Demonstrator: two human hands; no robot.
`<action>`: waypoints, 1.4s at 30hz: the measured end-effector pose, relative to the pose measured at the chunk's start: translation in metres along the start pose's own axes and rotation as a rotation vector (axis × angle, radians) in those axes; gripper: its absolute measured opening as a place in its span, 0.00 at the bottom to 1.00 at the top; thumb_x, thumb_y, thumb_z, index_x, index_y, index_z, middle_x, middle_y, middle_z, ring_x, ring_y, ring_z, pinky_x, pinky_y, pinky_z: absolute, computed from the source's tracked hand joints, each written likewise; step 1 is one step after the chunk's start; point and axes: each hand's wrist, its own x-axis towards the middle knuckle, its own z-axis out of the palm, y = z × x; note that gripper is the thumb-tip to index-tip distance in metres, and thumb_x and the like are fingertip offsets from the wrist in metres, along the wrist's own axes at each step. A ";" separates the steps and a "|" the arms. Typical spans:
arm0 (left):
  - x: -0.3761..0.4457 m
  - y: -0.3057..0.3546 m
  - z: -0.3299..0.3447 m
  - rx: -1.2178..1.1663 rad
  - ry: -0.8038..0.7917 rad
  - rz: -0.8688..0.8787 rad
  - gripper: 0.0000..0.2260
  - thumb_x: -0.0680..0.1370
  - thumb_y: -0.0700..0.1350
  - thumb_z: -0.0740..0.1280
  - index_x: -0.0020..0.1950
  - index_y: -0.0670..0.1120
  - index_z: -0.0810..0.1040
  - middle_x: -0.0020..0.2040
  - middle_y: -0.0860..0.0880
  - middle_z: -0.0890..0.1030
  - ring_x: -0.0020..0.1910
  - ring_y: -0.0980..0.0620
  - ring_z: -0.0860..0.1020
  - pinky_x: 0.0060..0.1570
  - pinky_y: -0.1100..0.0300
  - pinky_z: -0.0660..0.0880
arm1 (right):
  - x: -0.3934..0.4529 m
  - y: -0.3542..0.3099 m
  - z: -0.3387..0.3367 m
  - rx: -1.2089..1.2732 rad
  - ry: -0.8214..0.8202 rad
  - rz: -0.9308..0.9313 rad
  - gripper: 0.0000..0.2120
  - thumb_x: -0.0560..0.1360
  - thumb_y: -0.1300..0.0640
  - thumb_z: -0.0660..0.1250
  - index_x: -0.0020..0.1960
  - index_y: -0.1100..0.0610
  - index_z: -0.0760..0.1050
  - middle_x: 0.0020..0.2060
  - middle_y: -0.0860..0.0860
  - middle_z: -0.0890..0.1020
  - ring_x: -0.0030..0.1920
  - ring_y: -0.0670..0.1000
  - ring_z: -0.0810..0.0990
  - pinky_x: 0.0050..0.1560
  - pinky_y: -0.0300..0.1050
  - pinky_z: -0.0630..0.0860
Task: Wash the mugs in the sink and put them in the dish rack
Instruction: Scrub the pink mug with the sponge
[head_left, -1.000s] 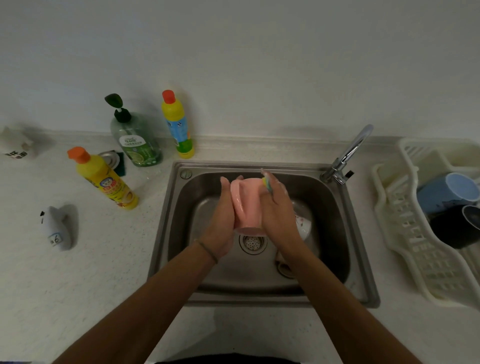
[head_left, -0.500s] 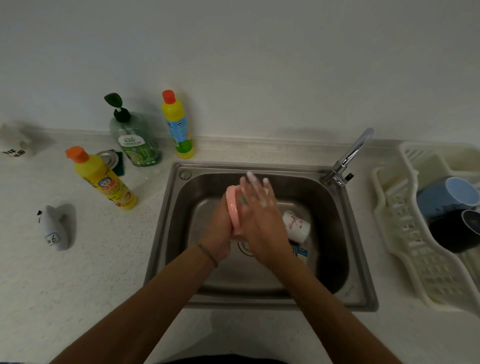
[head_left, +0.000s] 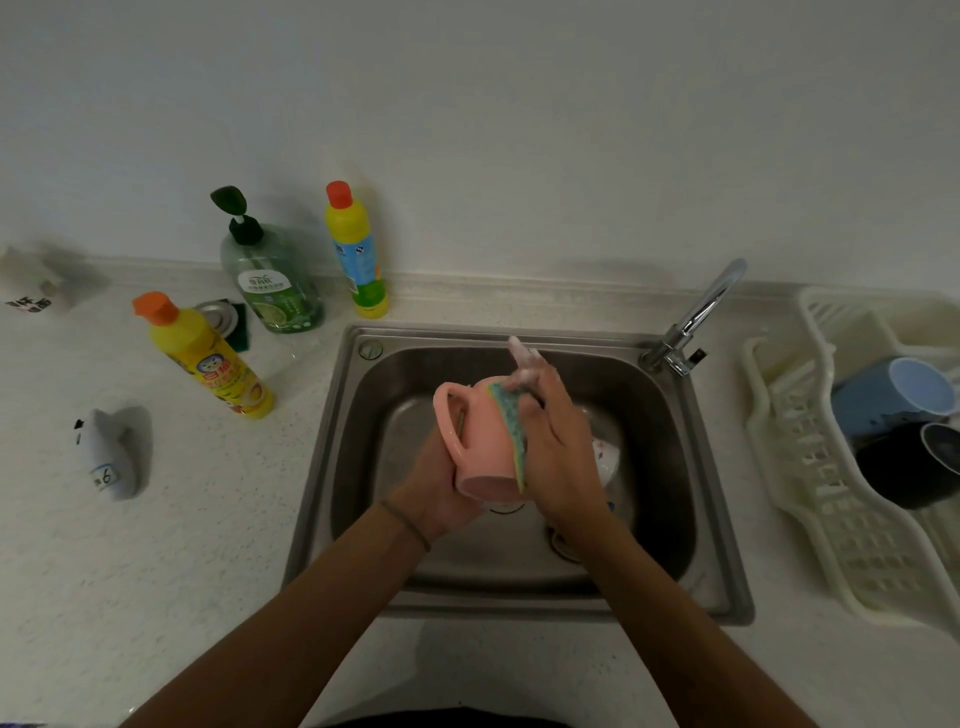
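Above the steel sink (head_left: 332, 467) my left hand (head_left: 434, 491) grips a pink mug (head_left: 475, 436) from below, its handle on the left and its mouth tilted toward me. My right hand (head_left: 556, 447), soapy at the fingertips, presses a green-and-yellow sponge (head_left: 511, 428) against the mug's right side. A white patterned mug (head_left: 605, 454) lies in the basin, mostly hidden behind my right hand. In the cream dish rack (head_left: 810, 467) on the right lie a blue mug (head_left: 893, 397) and a black mug (head_left: 914, 467).
A chrome tap (head_left: 696, 317) stands at the sink's back right corner, no water visible. On the counter to the left are two yellow bottles (head_left: 208, 358) (head_left: 356, 254), a green soap dispenser (head_left: 270, 275) and a small white object (head_left: 106, 452).
The pink mug has been turned in my left hand, so its handle now shows on the left. My right hand has slid the sponge along the mug's right side.
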 end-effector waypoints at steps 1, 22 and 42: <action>-0.001 -0.001 -0.001 -0.015 -0.007 -0.017 0.25 0.83 0.61 0.52 0.70 0.48 0.75 0.61 0.42 0.83 0.55 0.43 0.84 0.48 0.48 0.83 | -0.001 -0.002 0.000 0.013 0.025 -0.012 0.18 0.82 0.57 0.56 0.58 0.33 0.71 0.77 0.44 0.67 0.73 0.44 0.69 0.70 0.51 0.73; -0.003 0.011 -0.008 0.057 -0.064 -0.092 0.25 0.82 0.63 0.59 0.62 0.45 0.83 0.60 0.40 0.83 0.53 0.43 0.83 0.53 0.46 0.81 | -0.002 0.008 0.003 -0.223 0.108 -0.017 0.11 0.74 0.49 0.74 0.53 0.45 0.74 0.52 0.41 0.74 0.52 0.39 0.77 0.48 0.32 0.77; 0.002 0.023 -0.016 -0.054 -0.085 -0.034 0.26 0.78 0.59 0.70 0.72 0.48 0.77 0.67 0.37 0.79 0.57 0.41 0.82 0.54 0.45 0.81 | -0.009 0.013 -0.043 -0.602 -0.108 -0.361 0.28 0.82 0.49 0.53 0.81 0.41 0.52 0.74 0.51 0.62 0.67 0.50 0.70 0.63 0.46 0.76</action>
